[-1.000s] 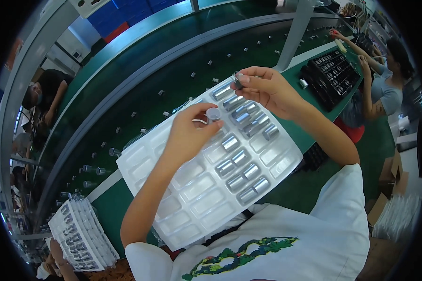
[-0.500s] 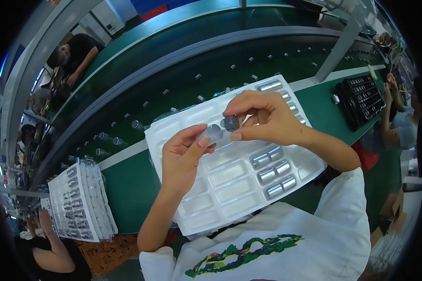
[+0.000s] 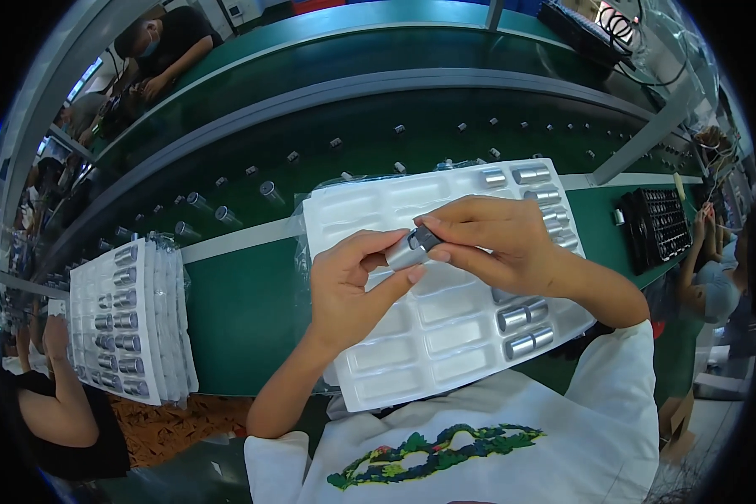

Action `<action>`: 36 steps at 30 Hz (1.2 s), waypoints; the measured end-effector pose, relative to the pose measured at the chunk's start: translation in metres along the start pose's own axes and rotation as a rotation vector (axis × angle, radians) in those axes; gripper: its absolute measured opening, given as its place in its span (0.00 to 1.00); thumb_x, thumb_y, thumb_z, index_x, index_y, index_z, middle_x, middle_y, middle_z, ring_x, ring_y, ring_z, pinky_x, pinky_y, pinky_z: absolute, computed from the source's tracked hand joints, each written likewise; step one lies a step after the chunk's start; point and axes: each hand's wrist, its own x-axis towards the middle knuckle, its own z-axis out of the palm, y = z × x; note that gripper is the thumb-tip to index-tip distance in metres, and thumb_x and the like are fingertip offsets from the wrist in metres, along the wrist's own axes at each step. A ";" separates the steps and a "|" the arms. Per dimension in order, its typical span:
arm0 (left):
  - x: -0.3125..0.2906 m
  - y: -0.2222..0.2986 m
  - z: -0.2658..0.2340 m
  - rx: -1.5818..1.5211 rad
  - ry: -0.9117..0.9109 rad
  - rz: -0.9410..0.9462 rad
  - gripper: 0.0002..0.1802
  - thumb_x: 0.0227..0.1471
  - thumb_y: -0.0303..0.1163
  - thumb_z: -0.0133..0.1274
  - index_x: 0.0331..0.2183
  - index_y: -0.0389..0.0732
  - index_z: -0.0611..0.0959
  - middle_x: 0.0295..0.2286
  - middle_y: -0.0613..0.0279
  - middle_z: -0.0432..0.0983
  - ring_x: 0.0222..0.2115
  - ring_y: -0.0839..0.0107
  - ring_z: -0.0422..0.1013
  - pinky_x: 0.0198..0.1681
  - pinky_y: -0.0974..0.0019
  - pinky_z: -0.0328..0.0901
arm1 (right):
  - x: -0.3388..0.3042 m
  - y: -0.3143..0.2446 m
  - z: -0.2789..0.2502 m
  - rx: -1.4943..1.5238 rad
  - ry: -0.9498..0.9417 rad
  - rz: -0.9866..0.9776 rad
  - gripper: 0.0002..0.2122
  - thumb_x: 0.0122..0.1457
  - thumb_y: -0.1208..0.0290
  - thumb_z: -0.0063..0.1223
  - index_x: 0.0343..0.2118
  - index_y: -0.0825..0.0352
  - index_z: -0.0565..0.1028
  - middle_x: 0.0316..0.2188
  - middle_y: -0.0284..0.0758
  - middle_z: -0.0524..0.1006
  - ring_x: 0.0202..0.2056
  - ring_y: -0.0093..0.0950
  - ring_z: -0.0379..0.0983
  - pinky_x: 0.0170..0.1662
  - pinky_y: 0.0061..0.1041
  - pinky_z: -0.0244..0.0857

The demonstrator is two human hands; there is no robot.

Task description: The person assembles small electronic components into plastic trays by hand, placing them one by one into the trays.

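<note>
Between the fingers and thumb of my left hand (image 3: 350,284) is a small silver cylinder (image 3: 401,255), tilted up to the right. My right hand (image 3: 506,245) pinches a dark grey piece (image 3: 427,236) at the cylinder's upper end, the two parts touching. Both hands are above a white moulded tray (image 3: 376,359) with rows of oblong hollows. Silver cylinders (image 3: 529,174) lie in the hollows along its right side, some hidden by my right hand and forearm. The hollows on the left hold nothing.
Beyond the tray, a dark green conveyor (image 3: 428,139) carries scattered small parts and clear cups (image 3: 227,216). A stack of filled trays (image 3: 126,323) stands at left, a black rack (image 3: 653,225) at right. Metal posts (image 3: 651,139) rise beside the line. Co-workers sit on both sides and opposite.
A silver cylinder is now in my left hand, where a clear, cup-like piece showed before. My right hand has brought the dark grey piece against it. The view has shifted.
</note>
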 end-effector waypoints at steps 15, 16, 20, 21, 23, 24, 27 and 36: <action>0.050 -0.023 -0.128 0.576 0.122 -0.070 0.18 0.50 0.21 0.63 0.45 0.34 0.81 0.38 0.55 0.79 0.35 0.73 0.75 0.41 0.68 0.72 | 0.129 0.085 0.066 -0.013 -0.228 0.133 0.18 0.66 0.67 0.47 0.56 0.71 0.71 0.46 0.48 0.79 0.44 0.44 0.78 0.47 0.37 0.71; 0.056 -0.040 -0.153 0.767 0.107 -0.015 0.18 0.49 0.21 0.63 0.45 0.35 0.80 0.37 0.54 0.79 0.34 0.73 0.75 0.41 0.67 0.72 | 0.152 0.101 0.073 0.003 -0.340 0.425 0.20 0.66 0.66 0.46 0.56 0.72 0.69 0.47 0.51 0.77 0.47 0.46 0.76 0.49 0.39 0.70; 0.074 -0.094 -0.188 0.320 0.296 -0.288 0.20 0.49 0.21 0.63 0.44 0.35 0.75 0.38 0.56 0.78 0.37 0.72 0.76 0.41 0.70 0.71 | 0.162 0.188 0.130 -0.240 -0.711 0.450 0.25 0.55 0.60 0.63 0.55 0.64 0.74 0.46 0.50 0.77 0.47 0.44 0.75 0.50 0.40 0.69; 0.076 -0.108 -0.190 0.405 0.266 -0.269 0.21 0.48 0.23 0.64 0.43 0.36 0.74 0.38 0.55 0.78 0.37 0.72 0.76 0.41 0.68 0.72 | 0.156 0.199 0.142 -0.274 -0.662 0.387 0.24 0.54 0.60 0.64 0.52 0.64 0.75 0.44 0.49 0.78 0.45 0.43 0.76 0.49 0.38 0.70; 0.085 -0.118 -0.174 0.539 0.226 -0.276 0.23 0.44 0.23 0.66 0.42 0.36 0.74 0.37 0.53 0.80 0.38 0.71 0.77 0.42 0.67 0.73 | 0.153 0.210 0.145 -0.304 -0.612 0.344 0.23 0.53 0.60 0.65 0.50 0.65 0.77 0.41 0.48 0.80 0.42 0.41 0.78 0.47 0.37 0.71; 0.092 -0.125 -0.167 0.531 0.206 -0.282 0.23 0.44 0.23 0.66 0.42 0.36 0.74 0.37 0.53 0.80 0.38 0.71 0.77 0.42 0.67 0.73 | 0.159 0.217 0.138 -0.264 -0.609 0.308 0.22 0.51 0.60 0.66 0.47 0.65 0.78 0.39 0.46 0.81 0.40 0.40 0.79 0.46 0.35 0.71; 0.095 -0.148 -0.166 0.891 0.034 -0.189 0.25 0.40 0.27 0.68 0.42 0.35 0.78 0.35 0.50 0.81 0.36 0.58 0.79 0.43 0.62 0.71 | 0.167 0.214 0.103 -0.009 -0.290 0.411 0.25 0.43 0.59 0.73 0.42 0.70 0.79 0.33 0.38 0.82 0.37 0.31 0.80 0.43 0.28 0.72; 0.108 -0.108 -0.194 0.590 0.065 -0.114 0.32 0.44 0.17 0.55 0.55 0.35 0.74 0.60 0.51 0.65 0.60 0.59 0.64 0.59 0.56 0.62 | 0.030 0.121 -0.096 0.901 0.410 0.550 0.17 0.61 0.70 0.60 0.50 0.73 0.73 0.43 0.39 0.78 0.44 0.26 0.77 0.47 0.20 0.73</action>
